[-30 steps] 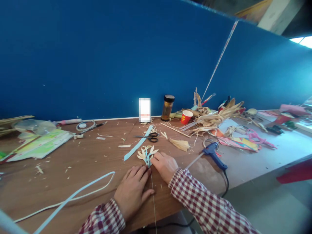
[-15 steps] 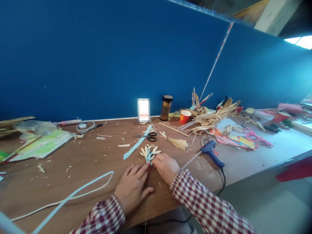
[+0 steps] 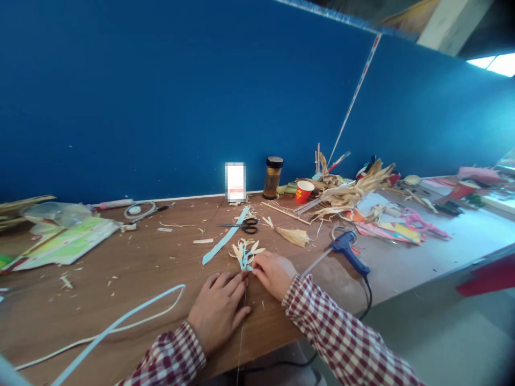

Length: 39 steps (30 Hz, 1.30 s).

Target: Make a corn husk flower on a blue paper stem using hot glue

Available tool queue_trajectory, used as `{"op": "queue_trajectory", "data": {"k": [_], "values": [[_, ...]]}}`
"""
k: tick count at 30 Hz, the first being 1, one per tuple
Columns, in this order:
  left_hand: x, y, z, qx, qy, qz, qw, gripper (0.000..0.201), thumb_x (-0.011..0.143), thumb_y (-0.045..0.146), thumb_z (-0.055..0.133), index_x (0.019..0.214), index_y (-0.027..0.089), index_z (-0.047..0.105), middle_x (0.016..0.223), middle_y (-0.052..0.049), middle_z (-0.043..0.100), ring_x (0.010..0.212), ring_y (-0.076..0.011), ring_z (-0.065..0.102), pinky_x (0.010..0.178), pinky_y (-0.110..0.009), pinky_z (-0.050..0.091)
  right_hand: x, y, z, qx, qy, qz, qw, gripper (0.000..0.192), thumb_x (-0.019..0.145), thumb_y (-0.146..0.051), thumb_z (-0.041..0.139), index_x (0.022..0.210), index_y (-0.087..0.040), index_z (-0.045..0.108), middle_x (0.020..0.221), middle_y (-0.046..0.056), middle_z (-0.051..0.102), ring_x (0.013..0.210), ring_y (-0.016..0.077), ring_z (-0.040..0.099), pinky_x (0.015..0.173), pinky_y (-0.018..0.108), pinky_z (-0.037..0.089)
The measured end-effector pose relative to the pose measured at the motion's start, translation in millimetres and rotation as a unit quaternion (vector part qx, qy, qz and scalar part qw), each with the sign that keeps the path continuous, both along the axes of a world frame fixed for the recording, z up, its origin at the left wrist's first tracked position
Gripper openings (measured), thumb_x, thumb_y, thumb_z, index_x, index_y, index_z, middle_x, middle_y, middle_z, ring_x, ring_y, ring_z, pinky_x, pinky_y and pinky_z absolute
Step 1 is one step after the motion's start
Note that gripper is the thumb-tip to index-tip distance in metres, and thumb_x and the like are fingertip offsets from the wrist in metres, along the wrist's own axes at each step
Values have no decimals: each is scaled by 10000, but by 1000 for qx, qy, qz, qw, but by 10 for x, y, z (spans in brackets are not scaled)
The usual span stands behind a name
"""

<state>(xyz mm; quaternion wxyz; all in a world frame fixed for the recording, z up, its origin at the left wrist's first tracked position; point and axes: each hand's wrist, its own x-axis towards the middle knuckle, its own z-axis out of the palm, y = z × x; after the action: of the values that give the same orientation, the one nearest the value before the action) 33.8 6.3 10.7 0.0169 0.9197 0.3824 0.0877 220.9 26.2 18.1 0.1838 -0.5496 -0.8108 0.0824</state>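
Note:
A small flower-like bundle of pale corn-husk petals (image 3: 240, 249) with light-blue strips (image 3: 245, 262) lies on the brown table. My left hand (image 3: 219, 308) rests flat below it, fingers stretched out, a fingertip pressing at the bundle's base. My right hand (image 3: 274, 273) is closed from the right, thumb and forefinger pinching the end of a light-blue strip at that base. A thin thread (image 3: 242, 338) runs from there down over the table's front edge. Beyond the bundle lie a flat light-blue strip (image 3: 219, 246) and black-handled scissors (image 3: 248, 226).
To the right lies a blue glue gun (image 3: 349, 252) with its cord over the edge. Farther back are a red paper cup (image 3: 304, 192), a dark-lidded jar (image 3: 272, 178) and heaped dry husks (image 3: 354, 187). A long light-blue strip (image 3: 120, 320) loops at the left.
My right fingers have drawn slightly right and curled more, showing more of the light-blue strip at the base. My left hand stays almost in place; the view has shifted slightly.

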Motion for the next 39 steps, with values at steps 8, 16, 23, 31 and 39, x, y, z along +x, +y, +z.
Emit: {"op": "queue_trajectory", "data": {"k": [8, 16, 23, 31, 39], "values": [[-33, 3, -78, -4, -5, 7, 1000, 487, 830, 443, 454, 1262, 218, 462, 1336, -53, 469, 1125, -258, 426, 959, -435, 308, 7, -100, 10, 38, -58, 50, 996, 243, 860, -176, 426, 988, -244, 620, 936, 38, 570, 852, 166, 489, 698, 254, 407], [-6, -11, -89, 2, -14, 25, 1000, 525, 802, 446, 497, 1280, 235, 440, 1338, -59, 464, 1121, -266, 422, 942, -429, 321, -8, -251, -22, 42, -42, 25, 998, 293, 826, -139, 453, 1042, -238, 626, 1115, 55, 509, 978, 184, 438, 822, 303, 409], [14, -16, -48, -2, -4, 31, 1000, 572, 815, 449, 471, 1335, 237, 364, 1324, -60, 474, 1127, -267, 413, 934, -427, 315, 18, -249, -68, 30, 10, 24, 999, 328, 776, -104, 470, 1021, -241, 639, 1189, 50, 475, 1041, 190, 432, 900, 346, 392], [7, -6, -48, -15, 4, 30, 999, 575, 812, 487, 457, 1331, 255, 377, 1317, -69, 472, 1133, -260, 405, 944, -420, 298, 17, -267, -111, 45, 41, 21, 998, 317, 752, -92, 479, 993, -200, 655, 1161, 69, 522, 1049, 198, 445, 921, 359, 390], [5, 8, -17, -19, 6, 31, 999, 524, 834, 484, 415, 1318, 285, 390, 1332, -44, 461, 1121, -258, 415, 916, -420, 312, 15, -284, -77, 44, 56, 4, 997, 297, 758, -77, 459, 978, -180, 629, 1090, 69, 550, 999, 185, 461, 894, 330, 398]]}}
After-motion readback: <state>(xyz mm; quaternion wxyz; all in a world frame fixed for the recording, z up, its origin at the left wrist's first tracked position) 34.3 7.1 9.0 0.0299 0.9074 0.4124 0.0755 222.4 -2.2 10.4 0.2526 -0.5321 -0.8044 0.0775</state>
